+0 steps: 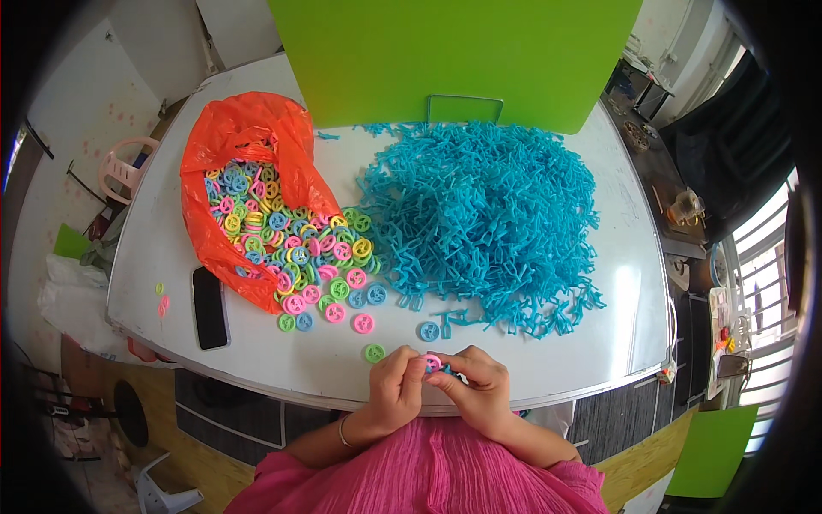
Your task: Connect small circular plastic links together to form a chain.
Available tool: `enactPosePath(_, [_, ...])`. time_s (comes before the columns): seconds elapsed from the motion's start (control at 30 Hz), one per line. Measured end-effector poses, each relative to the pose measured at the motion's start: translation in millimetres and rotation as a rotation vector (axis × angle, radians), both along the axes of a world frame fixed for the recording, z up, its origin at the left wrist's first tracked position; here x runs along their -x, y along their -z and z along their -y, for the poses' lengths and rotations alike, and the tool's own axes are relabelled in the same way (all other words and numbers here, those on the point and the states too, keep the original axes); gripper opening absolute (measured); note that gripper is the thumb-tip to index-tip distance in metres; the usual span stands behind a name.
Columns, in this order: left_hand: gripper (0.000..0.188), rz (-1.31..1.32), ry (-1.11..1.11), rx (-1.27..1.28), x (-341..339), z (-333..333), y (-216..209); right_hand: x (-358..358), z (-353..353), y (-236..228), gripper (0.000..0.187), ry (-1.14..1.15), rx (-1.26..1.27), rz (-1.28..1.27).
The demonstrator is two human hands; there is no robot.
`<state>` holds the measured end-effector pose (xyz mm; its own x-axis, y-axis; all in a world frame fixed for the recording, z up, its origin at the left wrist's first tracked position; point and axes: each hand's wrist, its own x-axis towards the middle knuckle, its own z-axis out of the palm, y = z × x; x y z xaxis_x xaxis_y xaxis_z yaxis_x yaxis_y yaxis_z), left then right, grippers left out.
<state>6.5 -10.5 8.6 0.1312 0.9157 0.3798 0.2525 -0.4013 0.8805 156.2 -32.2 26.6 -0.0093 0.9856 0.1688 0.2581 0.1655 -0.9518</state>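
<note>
At the table's near edge both my hands meet, fingers closed. My left hand (pixel 396 390) pinches a small pink plastic wheel (pixel 433 361). Against it, my right hand (pixel 479 390) grips a small teal plastic piece (pixel 449 371), mostly covered by the fingers; whether the two parts are joined I cannot tell. Just beyond my hands lie a loose green wheel (pixel 374 353) and a blue wheel (pixel 429 331). Many pink, blue, green and yellow wheels (pixel 300 255) spill from an orange-red plastic bag (pixel 201 214) on the left. A large heap of teal plastic pieces (pixel 488 223) covers the right.
All this rests on a white table (pixel 565 364). A dark phone (pixel 211 308) lies left of the bag. Behind the heap stands a bright green board (pixel 454 51) with a metal wire handle (pixel 465 101). A pink chair (pixel 127 167) is off to the far left.
</note>
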Motion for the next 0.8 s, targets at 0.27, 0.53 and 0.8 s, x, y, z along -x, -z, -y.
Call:
enactPosePath(0.27, [0.010,0.093,0.009,-0.199,-0.9,-1.7,12.7,-2.9,-1.4,-8.9,0.033,-0.053,-0.080,0.109])
enactPosePath(0.53, [0.013,0.178,0.027,-0.010,-3.6,0.6,6.6,8.6,3.1,9.1,0.032,0.088,-0.203,0.042])
enactPosePath(0.8, [0.027,0.251,0.035,0.161,-9.4,5.9,12.3,6.0,3.4,23.5,0.031,0.006,0.009,-0.155])
